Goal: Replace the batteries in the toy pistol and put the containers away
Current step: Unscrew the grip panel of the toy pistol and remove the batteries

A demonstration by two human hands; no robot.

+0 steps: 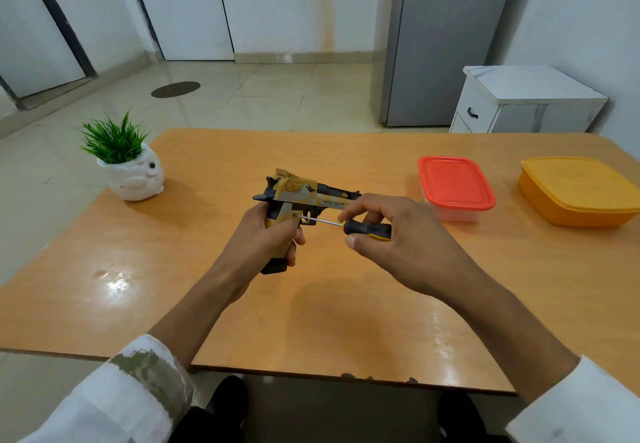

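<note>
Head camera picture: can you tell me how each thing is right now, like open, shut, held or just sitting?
toy pistol, held above the table, grip in the left hand.
screwdriver, pinched by the right hand, tip against the pistol's side.
red-lidded container, lid on, resting on the table.
yellow container, lid on, resting on the table.
potted plant, upright on the table.

The table (173, 286) is glossy wood laminate, glaring at 7 o'clock. The toy pistol (298, 193) looks matt plastic; the screwdriver (367, 229) has a shiny metal shaft (handle smooth plastic). At 3 o'clock, the red-lidded container (455, 182) and orange container (578, 193) are smooth plastic.
</note>
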